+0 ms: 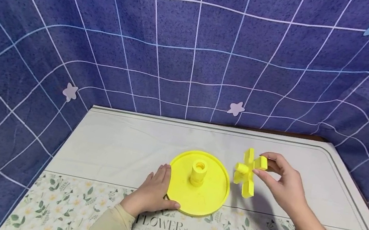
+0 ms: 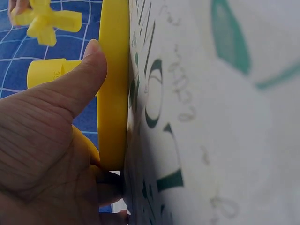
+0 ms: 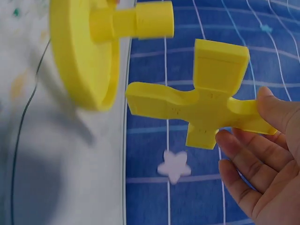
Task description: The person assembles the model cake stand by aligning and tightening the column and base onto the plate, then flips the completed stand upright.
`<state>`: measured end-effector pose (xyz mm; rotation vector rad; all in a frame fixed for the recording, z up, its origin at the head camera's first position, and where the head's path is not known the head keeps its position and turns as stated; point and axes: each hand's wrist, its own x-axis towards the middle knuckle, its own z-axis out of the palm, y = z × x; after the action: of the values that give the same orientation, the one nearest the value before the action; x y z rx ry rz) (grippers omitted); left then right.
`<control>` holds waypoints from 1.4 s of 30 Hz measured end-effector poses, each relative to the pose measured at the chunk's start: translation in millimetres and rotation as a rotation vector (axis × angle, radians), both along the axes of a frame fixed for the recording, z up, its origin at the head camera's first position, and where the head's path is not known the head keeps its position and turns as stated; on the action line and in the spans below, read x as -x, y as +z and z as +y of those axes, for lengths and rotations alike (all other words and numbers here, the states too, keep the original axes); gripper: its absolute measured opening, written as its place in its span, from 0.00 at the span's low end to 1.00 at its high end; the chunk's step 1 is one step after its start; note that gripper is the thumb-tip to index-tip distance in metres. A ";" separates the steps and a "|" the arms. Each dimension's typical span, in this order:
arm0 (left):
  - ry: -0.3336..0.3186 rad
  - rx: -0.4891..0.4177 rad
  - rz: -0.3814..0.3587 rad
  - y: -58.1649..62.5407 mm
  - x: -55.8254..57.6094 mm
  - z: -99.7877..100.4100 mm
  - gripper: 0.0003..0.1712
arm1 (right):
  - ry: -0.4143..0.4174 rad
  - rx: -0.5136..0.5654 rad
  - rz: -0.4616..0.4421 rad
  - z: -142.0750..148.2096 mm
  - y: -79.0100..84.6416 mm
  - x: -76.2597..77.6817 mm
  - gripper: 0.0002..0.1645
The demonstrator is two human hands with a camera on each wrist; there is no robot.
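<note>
A yellow round base [image 1: 175, 194] with a raised rim lies on the table, and a hollow stepped post [image 1: 199, 169] stands up from its middle. My left hand [image 1: 155, 191] rests against the base's left and front edge, fingers straight along the rim and thumb spread toward the front. In the left wrist view the thumb [image 2: 86, 70] touches the rim. To the right of the base, my right hand [image 1: 284, 183] pinches one arm of a yellow cross-shaped piece [image 1: 248, 171] and holds it above the table. A short round stub [image 1: 242, 168] on that piece faces the base.
The table's cover [image 1: 122, 141] is pale at the back and flower-printed in front, with the word FLOWER below the base. A dark blue curtain [image 1: 175, 61] with a grid and stars hangs behind and at both sides.
</note>
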<state>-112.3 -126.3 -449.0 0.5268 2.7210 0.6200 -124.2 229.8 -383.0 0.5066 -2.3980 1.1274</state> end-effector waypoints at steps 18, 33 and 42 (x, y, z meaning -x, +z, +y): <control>0.004 0.003 -0.006 -0.6 0.5 0.0 0.69 | 0.276 -0.160 0.222 -88.1 5.8 22.9 0.33; 0.001 0.024 -0.004 2.4 0.2 0.6 0.68 | 0.269 -0.432 0.473 -121.5 1.7 16.5 0.29; 0.004 0.041 -0.013 2.8 0.3 0.5 0.68 | 0.286 -0.607 0.527 -137.5 -5.1 14.1 0.27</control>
<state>-112.6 -125.8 -446.2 0.5057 2.7167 0.5654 -138.3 92.3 -388.1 1.2038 -2.1849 0.2625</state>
